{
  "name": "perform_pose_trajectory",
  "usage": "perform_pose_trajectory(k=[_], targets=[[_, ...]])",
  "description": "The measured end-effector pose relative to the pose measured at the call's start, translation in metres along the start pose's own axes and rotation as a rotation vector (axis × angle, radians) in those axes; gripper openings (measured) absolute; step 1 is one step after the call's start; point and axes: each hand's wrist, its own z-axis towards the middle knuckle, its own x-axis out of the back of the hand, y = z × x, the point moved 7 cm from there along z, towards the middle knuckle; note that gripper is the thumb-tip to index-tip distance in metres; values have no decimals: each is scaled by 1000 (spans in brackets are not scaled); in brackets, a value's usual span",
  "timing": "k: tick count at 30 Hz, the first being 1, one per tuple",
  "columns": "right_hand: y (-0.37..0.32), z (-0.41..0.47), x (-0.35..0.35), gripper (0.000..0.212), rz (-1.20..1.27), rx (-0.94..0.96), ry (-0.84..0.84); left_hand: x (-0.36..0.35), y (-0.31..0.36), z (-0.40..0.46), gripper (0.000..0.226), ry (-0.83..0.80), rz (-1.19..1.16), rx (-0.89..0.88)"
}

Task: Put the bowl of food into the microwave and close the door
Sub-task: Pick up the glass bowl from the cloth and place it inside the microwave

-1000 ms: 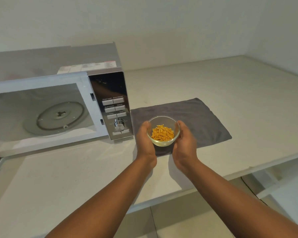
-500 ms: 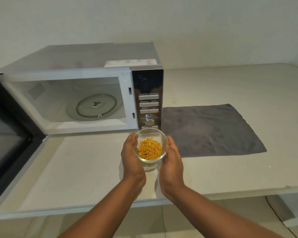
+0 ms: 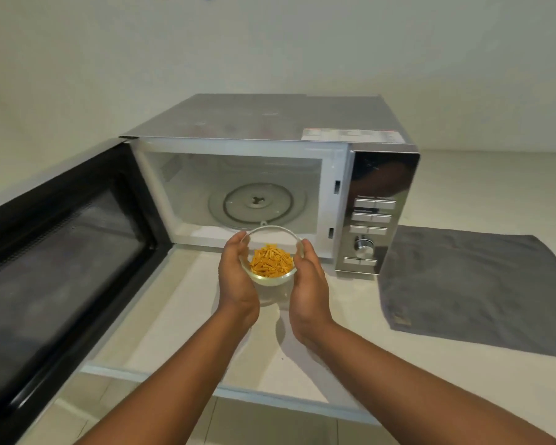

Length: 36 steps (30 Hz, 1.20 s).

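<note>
A clear glass bowl with orange stick-shaped food is held in the air between both palms, just in front of the microwave's opening. My left hand cups its left side and my right hand its right side. The silver microwave stands on the counter with its cavity exposed and a glass turntable inside. Its black door is swung wide open to the left.
A grey cloth lies on the white counter right of the microwave. The control panel with buttons and a knob is at the microwave's right side. The counter's front edge runs below my forearms, tiled floor beneath.
The bowl has been carried left from the grey cloth and forward, up to the microwave's opening. The view has turned left, bringing the open door fully into sight.
</note>
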Motion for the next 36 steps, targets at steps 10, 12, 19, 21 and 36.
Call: perform_pose_trajectory(k=[10, 12, 19, 21, 36], targets=[[-25, 99, -54, 27, -45, -39, -26, -31, 46, 89, 28, -169, 160, -44], [-30, 118, -61, 15, -43, -61, -20, -39, 48, 105, 31, -193, 165, -14], [-30, 166, -84, 54, -110, -127, 19, -56, 50, 157, 24, -183, 232, 47], [-29, 176, -86, 63, -114, -150, 51, -57, 47, 171, 27, -160, 255, 64], [-19, 217, -89, 67, -170, -105, 20, -56, 40, 211, 26, -110, 256, 108]])
